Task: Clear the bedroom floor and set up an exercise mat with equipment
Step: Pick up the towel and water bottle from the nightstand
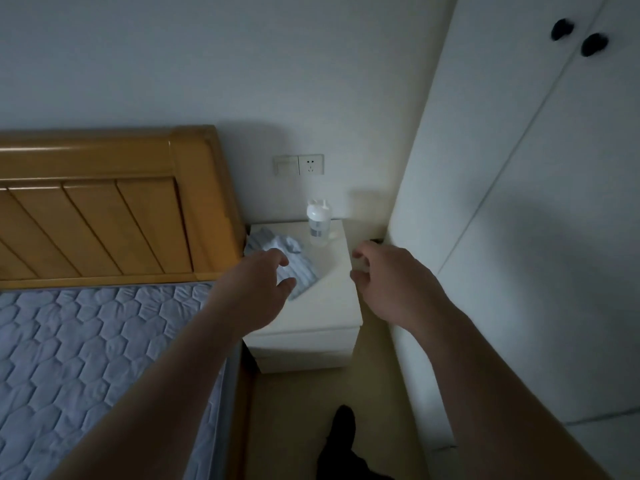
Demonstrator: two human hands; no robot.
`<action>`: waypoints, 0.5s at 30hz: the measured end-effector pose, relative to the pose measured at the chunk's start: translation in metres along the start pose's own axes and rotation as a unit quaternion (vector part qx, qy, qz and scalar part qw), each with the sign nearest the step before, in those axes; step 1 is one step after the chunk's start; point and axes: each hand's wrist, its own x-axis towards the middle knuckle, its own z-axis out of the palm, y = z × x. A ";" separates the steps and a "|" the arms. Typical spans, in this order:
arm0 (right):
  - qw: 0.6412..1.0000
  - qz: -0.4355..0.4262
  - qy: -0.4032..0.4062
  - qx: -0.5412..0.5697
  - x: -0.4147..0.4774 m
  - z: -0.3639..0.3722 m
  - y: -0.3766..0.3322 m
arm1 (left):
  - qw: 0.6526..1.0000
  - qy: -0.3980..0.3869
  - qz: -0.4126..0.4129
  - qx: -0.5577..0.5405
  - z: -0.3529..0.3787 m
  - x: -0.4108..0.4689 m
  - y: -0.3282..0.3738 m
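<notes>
— Which step is judged to be in hand?
— Equipment is being gathered. The left hand [258, 278] is spread above the towel [302, 268] at nine o'clock on the table [339, 296]. Contact cannot be told, and a closing grasp is called for next.
— And rightward?
— The bottle [318, 223] is stood at twelve. The right hand [388, 282] is half curled at three, with nothing held.

We stretch both arms toward twelve o'clock, our left hand [263, 277] spread, our right hand [388, 282] loosely curled.
</notes>
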 end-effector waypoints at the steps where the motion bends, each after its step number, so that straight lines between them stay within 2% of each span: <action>1: 1.000 -0.005 -0.008 0.004 0.029 0.002 0.006 | 1.000 -0.006 -0.006 0.009 0.002 0.025 -0.004; 9: 0.998 -0.005 -0.055 0.002 0.182 0.015 0.031 | 0.997 -0.065 -0.036 0.019 0.010 0.163 -0.031; 15: 0.997 0.015 -0.080 0.005 0.257 0.045 0.041 | 0.987 -0.150 -0.034 0.049 0.057 0.254 -0.077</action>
